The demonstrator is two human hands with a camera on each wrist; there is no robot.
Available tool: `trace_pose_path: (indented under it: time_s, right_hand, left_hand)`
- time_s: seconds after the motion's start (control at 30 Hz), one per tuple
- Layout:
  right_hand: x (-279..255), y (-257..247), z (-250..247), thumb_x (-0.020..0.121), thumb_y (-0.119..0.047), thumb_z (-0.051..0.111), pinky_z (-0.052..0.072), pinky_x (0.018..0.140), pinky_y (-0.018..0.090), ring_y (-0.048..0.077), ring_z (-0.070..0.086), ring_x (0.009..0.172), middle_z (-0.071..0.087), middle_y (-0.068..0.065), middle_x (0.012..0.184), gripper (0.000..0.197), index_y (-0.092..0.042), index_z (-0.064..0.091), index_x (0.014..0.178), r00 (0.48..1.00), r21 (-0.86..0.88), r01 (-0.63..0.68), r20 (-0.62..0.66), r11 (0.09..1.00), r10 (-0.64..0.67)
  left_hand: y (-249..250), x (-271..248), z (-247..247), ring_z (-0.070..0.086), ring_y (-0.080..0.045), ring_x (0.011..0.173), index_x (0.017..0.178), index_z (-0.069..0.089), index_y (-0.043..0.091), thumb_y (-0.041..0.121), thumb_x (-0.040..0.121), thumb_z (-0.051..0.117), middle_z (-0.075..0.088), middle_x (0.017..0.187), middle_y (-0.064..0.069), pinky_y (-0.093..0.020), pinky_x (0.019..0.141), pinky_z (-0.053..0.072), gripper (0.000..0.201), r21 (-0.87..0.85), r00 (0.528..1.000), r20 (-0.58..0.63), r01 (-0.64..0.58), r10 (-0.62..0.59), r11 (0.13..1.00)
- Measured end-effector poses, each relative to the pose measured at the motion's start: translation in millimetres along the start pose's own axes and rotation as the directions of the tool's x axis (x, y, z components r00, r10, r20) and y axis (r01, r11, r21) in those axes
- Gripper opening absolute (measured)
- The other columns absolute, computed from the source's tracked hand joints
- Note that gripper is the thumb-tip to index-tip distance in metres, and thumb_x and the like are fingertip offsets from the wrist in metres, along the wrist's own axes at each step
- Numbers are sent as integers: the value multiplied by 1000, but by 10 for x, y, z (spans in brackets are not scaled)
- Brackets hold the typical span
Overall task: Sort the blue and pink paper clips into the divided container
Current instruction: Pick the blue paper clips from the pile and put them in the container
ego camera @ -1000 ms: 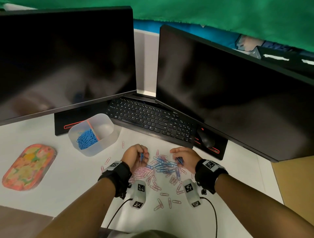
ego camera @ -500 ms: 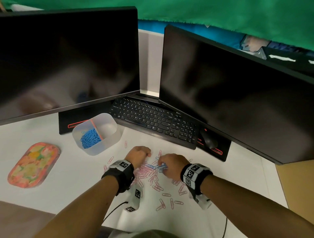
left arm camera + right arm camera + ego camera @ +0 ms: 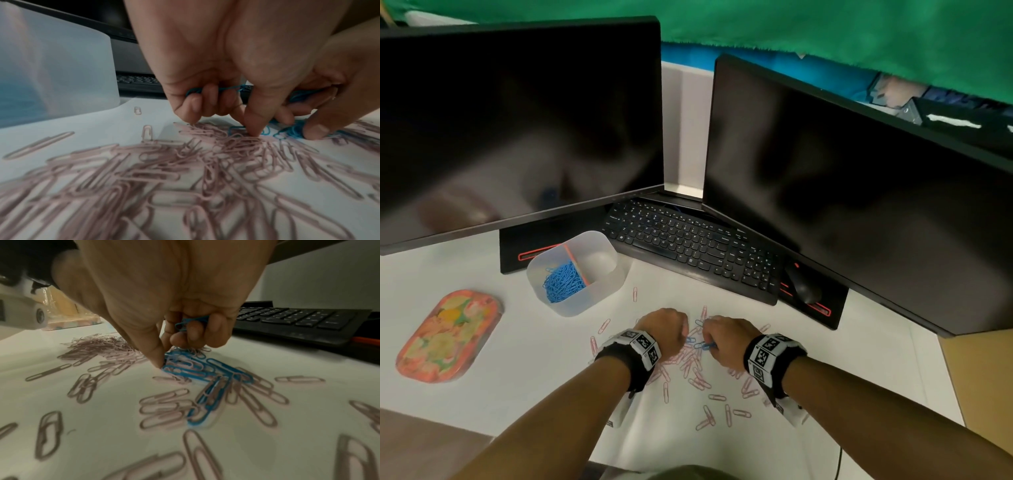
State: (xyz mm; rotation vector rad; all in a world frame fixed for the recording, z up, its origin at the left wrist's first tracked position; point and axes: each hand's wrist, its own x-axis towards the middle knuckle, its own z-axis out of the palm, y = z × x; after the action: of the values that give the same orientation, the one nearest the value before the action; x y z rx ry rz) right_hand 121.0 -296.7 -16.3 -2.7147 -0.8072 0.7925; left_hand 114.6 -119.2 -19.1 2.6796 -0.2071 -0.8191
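Gleaming blue paper clips (image 3: 207,369) among matte pink paper clips (image 3: 144,170)

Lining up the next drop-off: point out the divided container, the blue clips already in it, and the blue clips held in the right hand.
divided container (image 3: 602,291): head view, bare front wall.
blue clips in container (image 3: 563,281): head view, middle of the heap.
held blue clips (image 3: 190,322): right wrist view, loops between curled fingers.

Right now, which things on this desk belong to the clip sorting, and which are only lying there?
Belong to the job:
blue clips
pink clips
divided container
left hand, holding blue clips
right hand, holding blue clips

Just lying about:
keyboard
mouse
two monitors
flowery tray
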Motion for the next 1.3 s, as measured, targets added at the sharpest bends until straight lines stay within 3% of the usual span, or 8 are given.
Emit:
trace_pose_path:
  time_s: [0.2,0.43,0.53,0.67,0.87,1.07,1.23,1.3]
  right_hand:
    - [53,1,-31,87,-21,58,50,82,35,27,60,95,60,4,109,14,-15,62,99,1000,-31,-11,10,999,11]
    - [99,-64,-24,86,-14,54,51,80,35,29,61,94,58,6,109,14,-14,63,97,997,-81,-23,77,996,29]
    - [95,-88,-28,84,-8,55,50,78,33,27,60,93,58,5,108,14,-14,62,95,997,-62,5,81,998,0]
    - [93,-124,-44,78,1,54,47,71,30,27,60,88,60,6,104,20,-16,58,88,996,-39,17,87,999,-14]
    - [119,-156,-38,79,3,55,52,78,33,29,61,94,61,9,109,28,-14,57,102,991,-3,-38,128,999,38]
    - [105,-130,-51,84,-4,56,54,86,36,25,61,99,61,6,114,23,-17,63,102,977,37,-130,175,991,122]
    - [23,-94,-144,88,-15,59,55,74,26,17,62,85,61,-4,89,9,-16,67,92,968,322,-251,107,913,228]
    - [20,-111,-252,84,-13,63,50,73,22,15,62,84,66,0,92,10,-13,71,90,971,420,-236,61,876,233]
  left_hand:
    - [-75,-11,-1,58,-15,86,82,57,26,17,86,52,58,93,4,-23,76,47,12,-138,999,-52,1,-8,990]
    - [-170,-98,-80,63,-19,82,94,63,23,12,88,53,66,91,0,-29,78,54,16,-378,987,-118,57,-110,924]
    - [-220,-98,-77,61,-13,78,101,66,26,12,87,57,64,86,4,-18,70,47,21,-467,985,-112,64,-131,882]
    - [-255,-125,-87,56,-7,78,88,68,27,10,87,61,60,78,14,-9,66,39,19,-571,989,-91,46,-118,820]
    - [-302,-174,-114,59,-14,76,72,66,31,11,84,66,70,84,-5,-23,75,48,24,-662,984,-91,54,-152,748]
    - [-370,-242,-132,60,-17,78,69,66,30,13,84,68,70,84,-6,-23,74,48,22,-715,979,-96,59,-182,696]
    - [-382,-301,-174,57,-13,75,72,68,24,9,84,66,66,81,-4,-27,72,51,19,-778,980,-67,67,-189,624]
    - [-383,-331,-207,57,-12,73,74,67,19,7,85,66,65,79,-4,-15,71,47,16,-804,978,-98,33,-187,594]
